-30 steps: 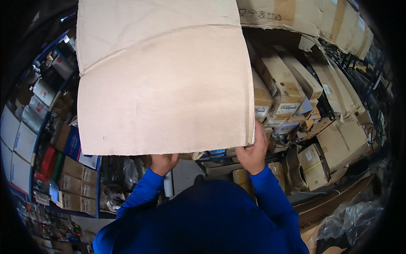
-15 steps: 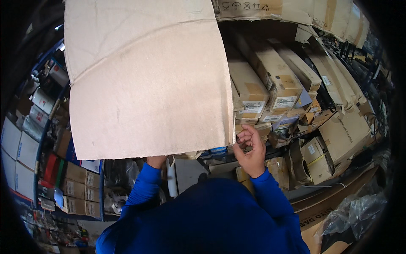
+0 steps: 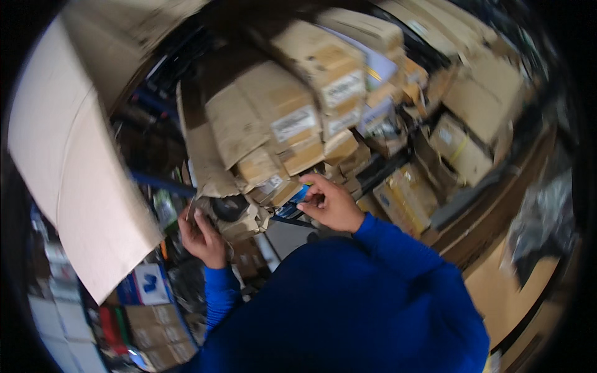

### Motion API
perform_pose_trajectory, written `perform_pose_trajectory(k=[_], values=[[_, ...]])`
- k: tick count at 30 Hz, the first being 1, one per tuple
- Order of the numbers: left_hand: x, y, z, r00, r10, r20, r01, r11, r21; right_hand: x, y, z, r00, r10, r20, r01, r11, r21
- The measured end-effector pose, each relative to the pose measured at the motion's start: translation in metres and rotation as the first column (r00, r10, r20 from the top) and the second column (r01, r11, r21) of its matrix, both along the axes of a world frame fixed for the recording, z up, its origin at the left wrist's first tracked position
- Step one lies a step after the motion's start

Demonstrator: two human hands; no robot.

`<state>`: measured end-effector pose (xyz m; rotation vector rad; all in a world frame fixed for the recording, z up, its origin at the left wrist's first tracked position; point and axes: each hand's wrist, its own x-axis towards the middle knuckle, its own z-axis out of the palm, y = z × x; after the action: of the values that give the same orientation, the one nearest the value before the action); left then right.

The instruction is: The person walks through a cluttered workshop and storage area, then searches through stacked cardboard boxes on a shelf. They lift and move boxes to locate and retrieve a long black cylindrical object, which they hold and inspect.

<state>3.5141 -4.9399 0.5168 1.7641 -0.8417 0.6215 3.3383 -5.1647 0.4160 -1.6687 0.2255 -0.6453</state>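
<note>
My left hand (image 3: 204, 241) is raised beside the ragged lower corner of a torn brown cardboard flap (image 3: 214, 165). Its fingers and thumb are apart; blur hides whether they touch the flap. A dark round object (image 3: 229, 207) shows in the torn box just right of that hand. My right hand (image 3: 334, 204) has bent fingers, with a gap between thumb and forefinger. Behind that gap lies a small blue item (image 3: 300, 194), below the stacked cartons (image 3: 292, 127); contact is unclear. A large pale cardboard sheet (image 3: 87, 168) stands tilted at the left, apart from both hands.
Long brown cartons (image 3: 342, 78) fill the shelf ahead. More boxes (image 3: 457, 149) and a taped carton (image 3: 404, 196) lie to the right, near crumpled clear plastic (image 3: 544, 211). Shelved boxes (image 3: 155, 332) stand at lower left, and a blue shelf bar (image 3: 163, 184) runs behind the sheet.
The large cardboard sheet has shifted left in view, uncovering the torn box and my left hand. The view has turned and blurred. My right hand now appears farther left, by the blue item.
</note>
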Motion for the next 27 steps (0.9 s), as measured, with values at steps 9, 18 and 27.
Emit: perform_pose_trajectory(k=[9, 18, 27], values=[[-0.012, -0.006, 0.011, 0.993, -0.108, -0.055, 0.111, 0.991, 0.069, 0.012, 0.007, -0.024, 0.989, 0.13, -0.067, -0.132, 0.991, -0.035], [-0.015, -0.015, 0.009, 0.997, 0.034, -0.066, -0.027, 0.994, 0.108, 0.016, 0.007, -0.029, 0.988, 0.149, -0.042, -0.15, 0.989, -0.019], [-0.014, -0.017, 0.008, 0.995, 0.078, -0.056, -0.071, 0.99, 0.126, 0.016, 0.01, -0.029, 0.975, 0.219, -0.047, -0.219, 0.976, 0.007]])
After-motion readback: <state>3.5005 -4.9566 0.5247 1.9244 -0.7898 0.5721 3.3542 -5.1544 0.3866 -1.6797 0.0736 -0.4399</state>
